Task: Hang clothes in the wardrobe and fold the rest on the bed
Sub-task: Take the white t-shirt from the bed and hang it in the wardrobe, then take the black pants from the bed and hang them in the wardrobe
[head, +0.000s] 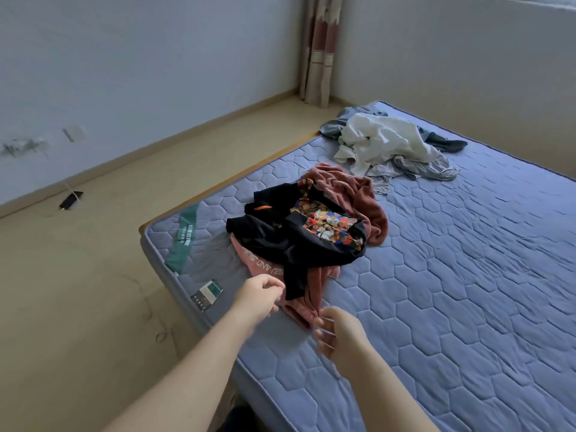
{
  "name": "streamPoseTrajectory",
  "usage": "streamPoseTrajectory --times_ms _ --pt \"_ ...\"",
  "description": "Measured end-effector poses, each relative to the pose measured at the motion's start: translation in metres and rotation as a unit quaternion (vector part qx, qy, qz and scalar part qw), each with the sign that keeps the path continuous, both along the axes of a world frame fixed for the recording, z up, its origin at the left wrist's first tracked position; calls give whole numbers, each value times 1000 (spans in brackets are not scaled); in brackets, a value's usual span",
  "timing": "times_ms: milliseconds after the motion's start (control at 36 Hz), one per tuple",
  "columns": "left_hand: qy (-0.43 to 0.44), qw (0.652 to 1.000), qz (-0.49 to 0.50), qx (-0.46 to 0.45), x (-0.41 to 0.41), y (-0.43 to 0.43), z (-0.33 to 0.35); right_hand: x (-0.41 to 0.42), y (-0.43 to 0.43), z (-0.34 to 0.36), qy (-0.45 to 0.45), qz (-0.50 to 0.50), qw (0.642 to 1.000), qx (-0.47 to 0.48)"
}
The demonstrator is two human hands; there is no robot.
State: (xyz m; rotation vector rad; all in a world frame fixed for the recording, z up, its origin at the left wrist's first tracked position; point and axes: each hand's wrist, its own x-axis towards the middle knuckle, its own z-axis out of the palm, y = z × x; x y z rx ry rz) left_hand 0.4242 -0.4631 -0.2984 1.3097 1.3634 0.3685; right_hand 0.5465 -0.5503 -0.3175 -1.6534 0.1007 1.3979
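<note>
From the head view we reach over the blue mattress (452, 275); our left hand (258, 296) pinches the near edge of the pink garment (265, 265); our right hand (338, 330) grips its bunched hem, fingers curled; a black patterned top (296, 241) lies on it; pale clothes (383, 141) sit heaped beyond.

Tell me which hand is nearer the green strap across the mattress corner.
Left. The left hand is at the near edge of the clothes pile, just right of and below the green strap. The right hand sits farther right and nearer the camera, at the pink garment.
</note>
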Motion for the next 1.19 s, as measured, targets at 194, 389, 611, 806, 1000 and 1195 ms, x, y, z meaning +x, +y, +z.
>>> streamPoseTrajectory --times_ms 194,389,611,806,1000,1195 --pt "32 997 -74 -7 17 92 -17 3 80 -14 2 -52 998 -33" --pt "78 988 -121 -49 31 141 -55 9 116 -41 14 -91 992 -81" --pt "135 974 -153 -101 50 157 -104 22 127 -82 25 -103 988 -111" --pt "175 963 -139 -153 57 164 -157 30 133 -129 47 -103 981 -158" --pt "205 953 -68 -214 63 166 -216 38 130 -193 21 -72 977 -200" --pt "256 941 84 -204 80 175 -253 39 132 -247 -101 25 949 -296"
